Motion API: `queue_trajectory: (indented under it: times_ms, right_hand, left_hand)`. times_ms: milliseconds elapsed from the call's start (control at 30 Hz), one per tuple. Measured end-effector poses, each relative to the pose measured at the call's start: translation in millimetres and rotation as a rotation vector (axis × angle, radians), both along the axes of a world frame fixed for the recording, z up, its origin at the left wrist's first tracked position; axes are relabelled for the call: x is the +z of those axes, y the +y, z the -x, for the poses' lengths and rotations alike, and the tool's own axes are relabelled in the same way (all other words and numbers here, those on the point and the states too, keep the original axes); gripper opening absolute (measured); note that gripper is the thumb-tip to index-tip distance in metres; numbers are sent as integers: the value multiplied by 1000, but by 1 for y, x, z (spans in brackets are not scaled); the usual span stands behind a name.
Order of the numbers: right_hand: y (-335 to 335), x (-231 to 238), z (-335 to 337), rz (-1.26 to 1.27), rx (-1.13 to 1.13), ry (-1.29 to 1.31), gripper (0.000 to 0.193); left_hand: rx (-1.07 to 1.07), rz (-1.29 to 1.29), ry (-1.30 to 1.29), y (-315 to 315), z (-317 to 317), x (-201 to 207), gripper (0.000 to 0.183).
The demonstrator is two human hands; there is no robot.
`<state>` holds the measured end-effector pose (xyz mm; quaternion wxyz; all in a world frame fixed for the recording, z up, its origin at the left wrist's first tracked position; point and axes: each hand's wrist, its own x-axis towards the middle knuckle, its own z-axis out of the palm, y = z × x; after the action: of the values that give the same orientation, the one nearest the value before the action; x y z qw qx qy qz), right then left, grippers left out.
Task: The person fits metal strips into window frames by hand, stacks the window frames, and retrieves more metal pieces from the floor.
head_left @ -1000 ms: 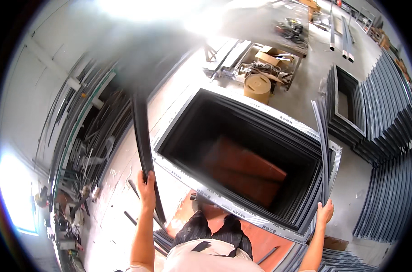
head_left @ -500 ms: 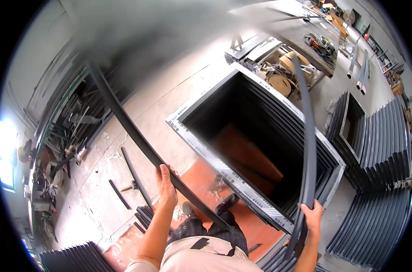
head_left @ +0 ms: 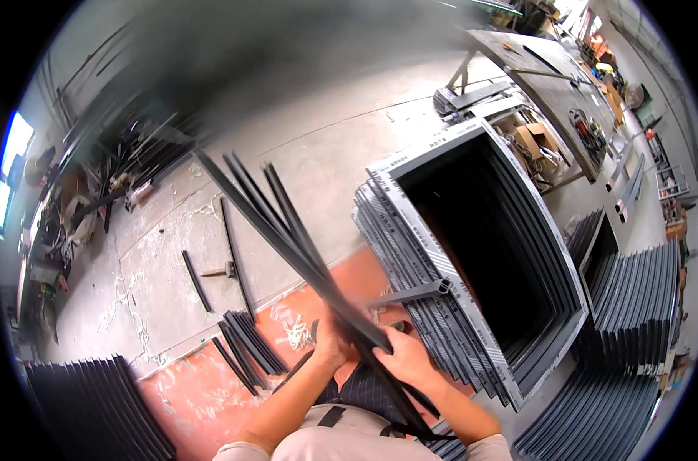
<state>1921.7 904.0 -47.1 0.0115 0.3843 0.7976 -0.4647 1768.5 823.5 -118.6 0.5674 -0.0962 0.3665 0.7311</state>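
Several long black profile strips (head_left: 318,269) slant across in front of me as a bundle, their far ends fanned apart. My left hand (head_left: 332,338) is closed round the bundle from its left side, with the fingers partly hidden and blurred. On the near part of the strips, my right hand (head_left: 401,357) grips from the right. The lower ends pass down beside my waist. Right of my hands stands a stack of dark rectangular frames (head_left: 441,265) with a pale printed film on the front face. A short grey bar (head_left: 406,294) juts out from that stack towards my hands.
On the floor at left lie short black strips (head_left: 249,346), a hammer (head_left: 218,270) and white string (head_left: 298,332). Ribbed dark stacks stand at lower left (head_left: 95,407) and at right (head_left: 633,307). A workbench (head_left: 533,84) is at the far right.
My hands were apart, each on dark strips. The right hand has come left, and both now hold one bundle together. The view has turned, shifting the frame stack rightward.
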Motion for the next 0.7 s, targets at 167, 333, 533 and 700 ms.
queue_trajectory:
  times_ms: [167,333,533,700]
  right_hand:
    - [-51,-13,38,107,275,-143,97]
    - [-80,-25,39,188,302,-185,109]
    - [-88,-71,-11,446,-37,-137,110]
    - [-78,-85,-15,813,-106,-97,97]
  left_hand:
    - [201,173,-214,-50,24,-59,62]
    - [88,255,-193,-70,23,-116,45]
    - [73,320,-271,-64,-4,-134,20]
    - [63,235,-571,-74,0,-131,22]
